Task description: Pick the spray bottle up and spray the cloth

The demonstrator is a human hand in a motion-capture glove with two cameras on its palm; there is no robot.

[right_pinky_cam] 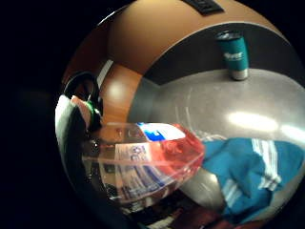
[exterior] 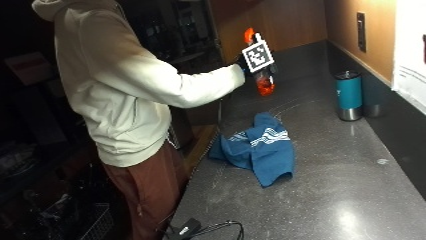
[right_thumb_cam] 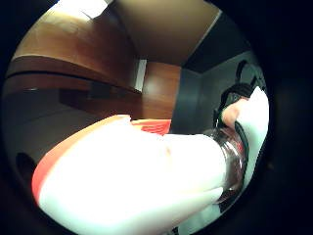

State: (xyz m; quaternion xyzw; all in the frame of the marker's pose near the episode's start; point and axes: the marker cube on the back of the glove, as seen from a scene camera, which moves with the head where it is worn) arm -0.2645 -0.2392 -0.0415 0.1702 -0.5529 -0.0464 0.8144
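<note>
From the outside view I see my right hand (exterior: 247, 62) raised above the desk (exterior: 319, 195), fingers curled round the bottle (exterior: 264, 82), which hangs clear of the surface with red liquid in its lower part and an orange top above the hand. The cloth (exterior: 263, 147), blue with white stripes, lies crumpled on the desk below and a little nearer the person, apart from the bottle. A teal tumbler (exterior: 349, 95) stands upright near the back wall, well apart from the cloth. In the little-finger palm view the bottle (right_pinky_cam: 147, 162) fills the space close to my palm, its label showing, with the cloth (right_pinky_cam: 252, 171) on the desk beyond it. In the thumb-side view the white and orange spray head (right_thumb_cam: 132, 181) sits close against the palm.
</note>
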